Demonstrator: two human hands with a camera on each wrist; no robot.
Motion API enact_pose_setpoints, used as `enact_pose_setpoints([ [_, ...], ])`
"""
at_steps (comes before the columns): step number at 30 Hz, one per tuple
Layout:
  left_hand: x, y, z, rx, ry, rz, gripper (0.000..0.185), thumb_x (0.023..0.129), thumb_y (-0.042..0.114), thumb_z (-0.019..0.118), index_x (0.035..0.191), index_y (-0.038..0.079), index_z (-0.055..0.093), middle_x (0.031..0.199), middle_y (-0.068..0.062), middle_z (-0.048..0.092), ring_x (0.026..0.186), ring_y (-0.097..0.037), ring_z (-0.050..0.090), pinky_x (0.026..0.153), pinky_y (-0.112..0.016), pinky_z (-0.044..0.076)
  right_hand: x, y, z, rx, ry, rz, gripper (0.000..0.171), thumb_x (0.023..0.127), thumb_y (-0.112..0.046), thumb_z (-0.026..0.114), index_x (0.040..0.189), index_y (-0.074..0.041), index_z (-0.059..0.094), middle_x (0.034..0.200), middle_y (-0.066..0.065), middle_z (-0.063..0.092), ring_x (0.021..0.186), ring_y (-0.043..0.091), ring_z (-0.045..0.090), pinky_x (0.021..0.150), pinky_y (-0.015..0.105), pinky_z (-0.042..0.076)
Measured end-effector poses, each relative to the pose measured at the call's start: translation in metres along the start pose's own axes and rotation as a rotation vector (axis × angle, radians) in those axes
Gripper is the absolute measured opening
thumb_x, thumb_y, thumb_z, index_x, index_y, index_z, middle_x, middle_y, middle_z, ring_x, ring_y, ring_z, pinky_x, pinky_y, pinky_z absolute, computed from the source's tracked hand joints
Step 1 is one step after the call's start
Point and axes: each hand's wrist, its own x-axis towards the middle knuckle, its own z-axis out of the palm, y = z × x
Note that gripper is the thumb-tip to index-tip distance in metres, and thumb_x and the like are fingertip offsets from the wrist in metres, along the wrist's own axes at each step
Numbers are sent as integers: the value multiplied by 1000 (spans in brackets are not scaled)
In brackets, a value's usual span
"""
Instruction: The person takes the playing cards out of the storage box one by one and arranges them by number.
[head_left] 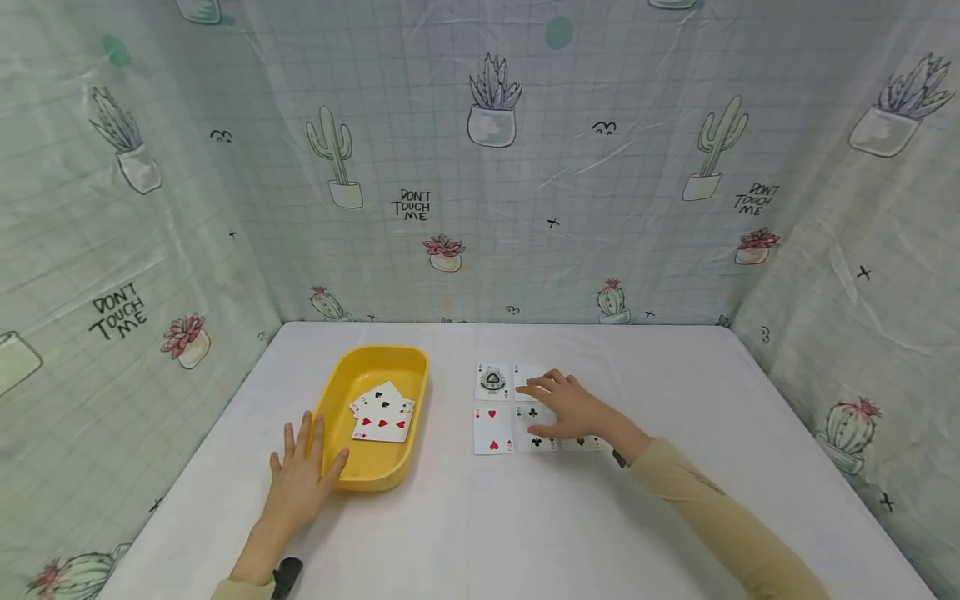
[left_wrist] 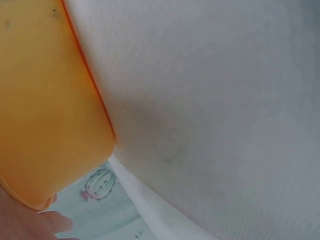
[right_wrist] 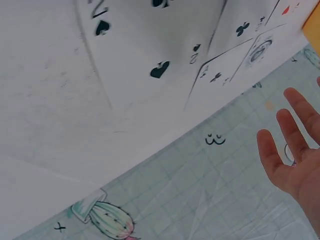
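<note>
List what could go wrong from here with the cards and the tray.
The right hand lies flat across several laid-out cards, so sliding or lifting it may shift them out of line. The left hand touches only the near end of the yellow tray; a push there could slide it and scatter the loose tray cards.

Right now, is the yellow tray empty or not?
Not empty: the yellow tray holds a few face-up playing cards, loosely overlapped.

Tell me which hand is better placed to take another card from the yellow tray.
Left, probably. The left hand rests open against the yellow tray's near rim, close to the loose cards inside. The right hand lies across the table, on the cards laid in rows.
</note>
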Motion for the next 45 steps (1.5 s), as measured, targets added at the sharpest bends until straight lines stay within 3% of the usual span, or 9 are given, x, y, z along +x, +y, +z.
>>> enact_pose_setpoints([
  [16, 1, 2, -1, 29, 33, 5, 75, 91, 48, 36, 142, -2, 11, 147, -26, 8, 131, -52, 4, 93, -73, 8, 60, -65, -2, 5, 13, -135, 56, 84, -47, 52, 133, -22, 40, 132, 1, 45, 121, 22, 36, 96, 49, 33],
  [27, 2, 2, 0, 26, 21, 11, 75, 91, 47, 36, 142, -2, 11, 147, -26, 7, 131, -52, 1, 93, -74, 6, 103, -115, 10, -11, 24, -104, 55, 84, -44, 54, 131, -17, 44, 131, 0, 46, 118, 19, 38, 94, 42, 36],
  [37, 0, 3, 0, 47, 28, -1, 74, 91, 46, 38, 142, -1, 12, 147, -25, 9, 131, -52, 4, 94, -73, 8, 135, -150, 29, -167, 13, -36, 54, 82, -51, 52, 127, -21, 48, 124, -3, 51, 111, 17, 41, 84, 36, 33],
  [45, -2, 5, -5, 50, 3, -3, 74, 91, 46, 37, 142, -1, 11, 147, -26, 7, 131, -52, 2, 94, -73, 7, 153, -168, 43, -264, -78, 53, 52, 81, -52, 53, 125, -25, 48, 122, -4, 52, 113, 19, 39, 98, 47, 28],
])
